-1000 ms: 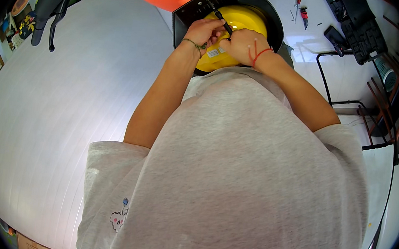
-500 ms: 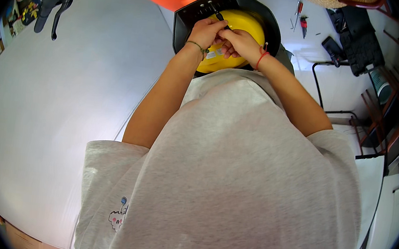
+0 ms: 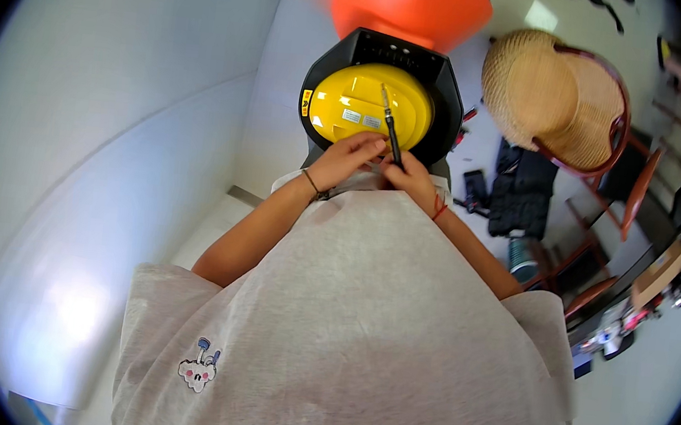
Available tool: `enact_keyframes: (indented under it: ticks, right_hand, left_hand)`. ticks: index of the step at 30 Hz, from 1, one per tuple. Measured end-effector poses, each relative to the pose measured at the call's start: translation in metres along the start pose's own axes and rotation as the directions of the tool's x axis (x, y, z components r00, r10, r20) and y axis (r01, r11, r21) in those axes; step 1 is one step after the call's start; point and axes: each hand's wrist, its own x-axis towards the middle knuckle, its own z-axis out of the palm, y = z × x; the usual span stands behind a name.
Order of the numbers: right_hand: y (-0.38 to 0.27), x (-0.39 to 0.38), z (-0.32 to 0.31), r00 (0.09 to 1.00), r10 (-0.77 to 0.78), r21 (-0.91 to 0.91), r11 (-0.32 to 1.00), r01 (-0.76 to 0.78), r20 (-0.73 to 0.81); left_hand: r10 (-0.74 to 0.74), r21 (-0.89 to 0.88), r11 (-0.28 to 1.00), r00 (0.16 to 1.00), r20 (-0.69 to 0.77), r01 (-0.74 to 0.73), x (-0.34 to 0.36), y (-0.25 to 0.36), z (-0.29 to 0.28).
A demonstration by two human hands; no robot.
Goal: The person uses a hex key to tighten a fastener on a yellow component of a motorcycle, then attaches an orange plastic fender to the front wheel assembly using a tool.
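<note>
My right hand [image 3: 411, 178] is closed around a slim black-handled screwdriver [image 3: 392, 123], its silver tip pointing away from me over a glossy yellow oval cover [image 3: 360, 91]. Close beside it, my left hand [image 3: 350, 160] has its fingers bent together near the right fingertips; whatever they pinch, if anything, is hidden. Both hands rest at the near edge of the cover, against my grey shirt. The cover sits inside an angular black housing [image 3: 451, 100] and carries small white labels. A row of small holes and pale dots shows on the housing's far wall.
A bright orange shell [image 3: 409, 10] rises behind the housing. To the right stand a woven-seat chair [image 3: 561, 94], an open black tool case [image 3: 521, 197], a dark device [image 3: 474, 184] and a teal bin [image 3: 523, 259]. A large pale surface [image 3: 117, 150] fills the left.
My view has swung, bringing the chair further in. My hands have drawn back toward my body from the far part of the cover, and the screwdriver has come away from the housing's far wall.
</note>
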Motion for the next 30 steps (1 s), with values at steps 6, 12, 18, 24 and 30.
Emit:
enact_keyframes:
  ticks: [6, 12, 18, 24, 30]
  right_hand:
    - [-0.026, -0.001, 0.035, 0.988, -0.123, -0.646, 0.748, 0.154, 0.093]
    - [-0.100, -0.012, 0.018, 0.959, -0.097, -0.831, 0.480, 0.280, 0.266]
    - [-0.291, -0.009, -0.103, 0.576, -0.808, -0.883, 0.177, 0.436, 0.122]
    - [-0.417, 0.086, -0.251, 0.683, -0.709, -0.968, 0.002, 0.251, 0.175]
    - [-0.445, 0.141, -0.295, 0.852, -0.483, -0.979, -0.119, 0.163, 0.201]
  left_hand:
    - [0.283, -0.349, 0.896, 0.959, -0.028, -0.274, -0.004, -0.010, 0.016]
    - [0.263, -0.587, 0.659, 0.875, -0.406, -0.470, -0.011, -0.039, -0.002]
    - [-0.099, -0.585, 0.571, 0.659, -0.746, -0.576, -0.018, -0.090, -0.001]
    - [-0.524, -0.655, 0.597, 0.392, -0.756, -0.463, 0.003, -0.110, 0.100]
    - [-0.646, -0.703, 0.538, 0.308, -0.698, -0.465, 0.061, -0.121, 0.180]
